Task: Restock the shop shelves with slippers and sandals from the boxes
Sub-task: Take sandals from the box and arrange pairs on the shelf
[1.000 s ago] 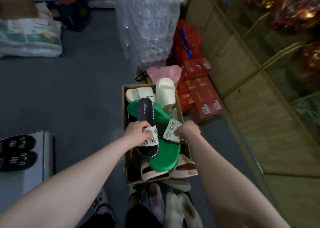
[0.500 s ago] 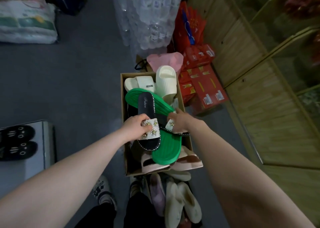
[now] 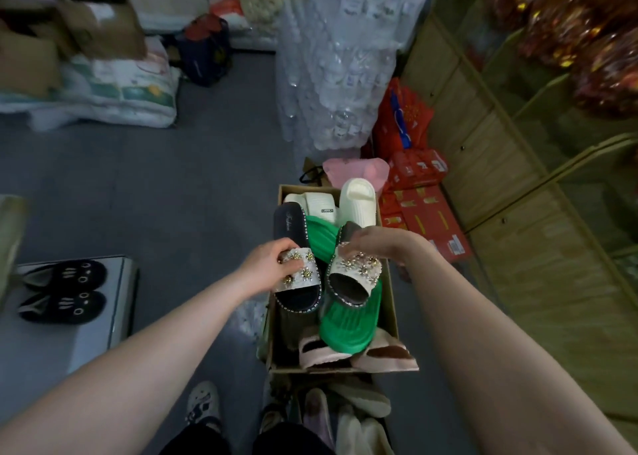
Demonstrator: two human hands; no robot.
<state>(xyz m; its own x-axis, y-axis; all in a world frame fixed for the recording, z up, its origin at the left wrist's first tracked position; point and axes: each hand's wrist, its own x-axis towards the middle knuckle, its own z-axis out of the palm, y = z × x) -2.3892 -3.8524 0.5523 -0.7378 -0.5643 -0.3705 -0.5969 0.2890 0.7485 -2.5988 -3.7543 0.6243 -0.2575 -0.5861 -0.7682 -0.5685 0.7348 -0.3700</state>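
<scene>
Above the open cardboard box [image 3: 388, 302], each grip grasps one jewelled black slipper: left hand [image 3: 272, 270], right hand [image 3: 374, 244]. Picking is the step in hand; next, carry the pair to a shelf.

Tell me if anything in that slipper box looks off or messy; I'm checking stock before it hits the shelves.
Nothing looks damaged. The cardboard box is a loose jumble: a green slipper lies sole-up across the pile. The left hand and right hand each hold one jewelled black sandal.
</scene>
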